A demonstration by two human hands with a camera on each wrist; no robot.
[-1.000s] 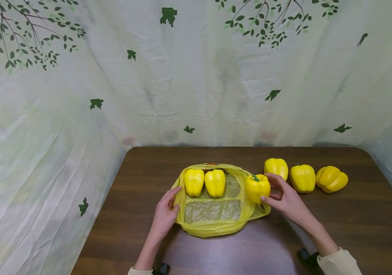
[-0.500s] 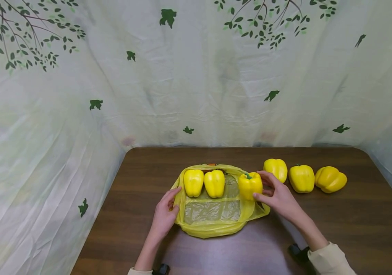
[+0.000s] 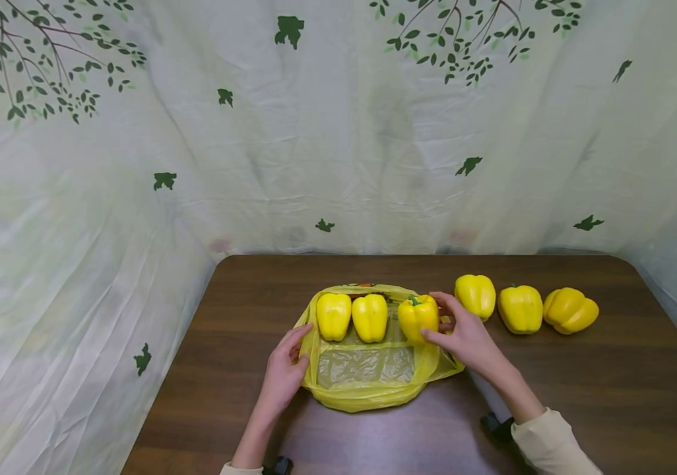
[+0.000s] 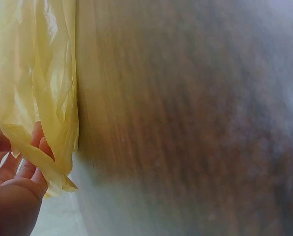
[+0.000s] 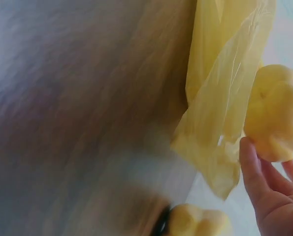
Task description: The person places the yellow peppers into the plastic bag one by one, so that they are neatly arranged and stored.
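A yellow plastic bag (image 3: 368, 397) lies spread on the table with its mouth wide. Two yellow bell peppers, a left one (image 3: 334, 316) and a right one (image 3: 369, 318), rest side by side in its back left part. My right hand (image 3: 469, 333) grips a third yellow bell pepper (image 3: 417, 318), green stem up, over the bag's right side. From the left, my left hand (image 3: 285, 369) holds the bag's edge; in the left wrist view its fingers (image 4: 25, 169) go partly behind the thin plastic (image 4: 52, 88).
Right of the bag, three more yellow bell peppers stand in a row: a near one (image 3: 475, 295), a middle one (image 3: 520, 309) and a far right one (image 3: 571, 310). The brown wooden table (image 3: 612, 396) ends at a leaf-printed cloth (image 3: 338, 152) behind.
My right hand has moved left with its bell pepper, from the bag's right rim to further over the mouth. The left hand and the other peppers have stayed put.
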